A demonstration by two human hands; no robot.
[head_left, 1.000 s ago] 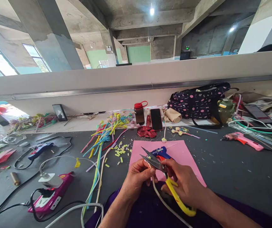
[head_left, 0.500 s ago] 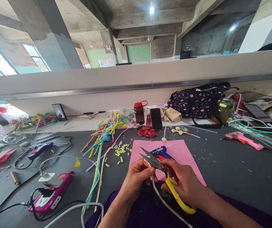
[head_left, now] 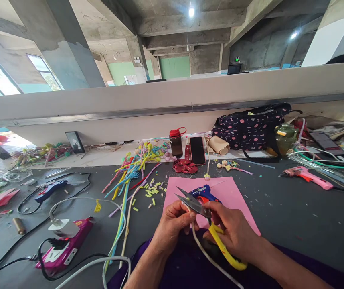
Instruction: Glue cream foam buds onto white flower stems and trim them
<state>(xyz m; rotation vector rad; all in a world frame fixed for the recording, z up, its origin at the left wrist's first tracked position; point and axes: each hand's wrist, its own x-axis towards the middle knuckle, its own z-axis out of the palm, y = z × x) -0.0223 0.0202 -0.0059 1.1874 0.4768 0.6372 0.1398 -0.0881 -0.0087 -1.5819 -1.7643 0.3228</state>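
My right hand [head_left: 235, 233] is closed round yellow-handled snips [head_left: 200, 208], whose grey blades stand apart and point up-left. My left hand [head_left: 172, 224] is pinched shut on a thin white pipe cleaner [head_left: 203, 251], holding its end at the blades; the rest trails down toward my lap. Both hands hover over the near edge of a pink sheet [head_left: 232, 192]. A blue glue gun [head_left: 203, 193] lies on that sheet just behind the blades.
Coloured pipe cleaners [head_left: 130, 176] and yellow cuttings [head_left: 154, 190] lie left of the sheet. A magenta power strip [head_left: 63, 245] with cables sits front left. A bottle [head_left: 176, 142], phone [head_left: 197, 151], spotted bag [head_left: 250, 128] and pink glue gun [head_left: 306, 176] stand farther back.
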